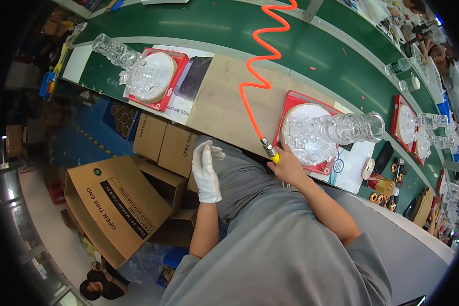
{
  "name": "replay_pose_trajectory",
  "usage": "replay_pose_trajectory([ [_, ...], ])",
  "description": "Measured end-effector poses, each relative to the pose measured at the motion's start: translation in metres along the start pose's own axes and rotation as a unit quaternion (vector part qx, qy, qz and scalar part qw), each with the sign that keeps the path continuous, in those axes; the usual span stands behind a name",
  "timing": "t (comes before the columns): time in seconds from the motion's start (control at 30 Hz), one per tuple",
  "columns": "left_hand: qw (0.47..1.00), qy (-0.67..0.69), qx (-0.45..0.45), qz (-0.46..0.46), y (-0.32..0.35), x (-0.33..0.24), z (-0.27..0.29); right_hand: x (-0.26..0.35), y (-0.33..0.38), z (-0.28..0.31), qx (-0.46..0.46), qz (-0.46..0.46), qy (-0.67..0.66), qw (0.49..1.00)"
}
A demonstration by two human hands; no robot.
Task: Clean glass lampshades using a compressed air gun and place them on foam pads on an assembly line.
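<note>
My left hand, in a white glove, is raised over my lap beside the bench edge. Its fingers point up, stretched out, and nothing shows in them. My bare right hand is closed around a yellow air blow gun, whose body is mostly hidden by the fingers. A coiled orange air hose runs up from the gun's metal fitting. Just beyond the right hand, a clear acrylic piece with a tall ribbed column lies on a round white turntable in a red tray.
On the left of the bench, another clear piece lies on a turntable in a red tray. Brown cardboard covers the bench between the trays. Open cartons stand at my left. A bottle and tape rolls stand to the right.
</note>
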State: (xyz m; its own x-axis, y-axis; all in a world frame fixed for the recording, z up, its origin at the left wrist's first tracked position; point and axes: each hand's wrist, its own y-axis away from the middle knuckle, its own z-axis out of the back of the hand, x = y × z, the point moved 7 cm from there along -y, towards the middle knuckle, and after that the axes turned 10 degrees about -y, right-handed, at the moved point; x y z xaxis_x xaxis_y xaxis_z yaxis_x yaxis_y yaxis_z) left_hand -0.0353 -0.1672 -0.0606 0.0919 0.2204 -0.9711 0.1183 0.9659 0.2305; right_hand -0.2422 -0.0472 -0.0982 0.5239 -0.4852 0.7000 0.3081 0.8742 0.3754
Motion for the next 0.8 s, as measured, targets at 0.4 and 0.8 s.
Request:
replay_pose_trajectory([
  [0.4, 0.927, -0.279, 0.249, -0.042, -0.001, 0.084, -0.082, 0.008, 0.081, 0.087, -0.272, 0.188, -0.531, 0.780],
  [0.8, 0.748, -0.605, 0.253, -0.103, 0.012, 0.076, -0.167, -0.044, 0.084, 0.098, -0.269, 0.190, -0.546, 0.770],
])
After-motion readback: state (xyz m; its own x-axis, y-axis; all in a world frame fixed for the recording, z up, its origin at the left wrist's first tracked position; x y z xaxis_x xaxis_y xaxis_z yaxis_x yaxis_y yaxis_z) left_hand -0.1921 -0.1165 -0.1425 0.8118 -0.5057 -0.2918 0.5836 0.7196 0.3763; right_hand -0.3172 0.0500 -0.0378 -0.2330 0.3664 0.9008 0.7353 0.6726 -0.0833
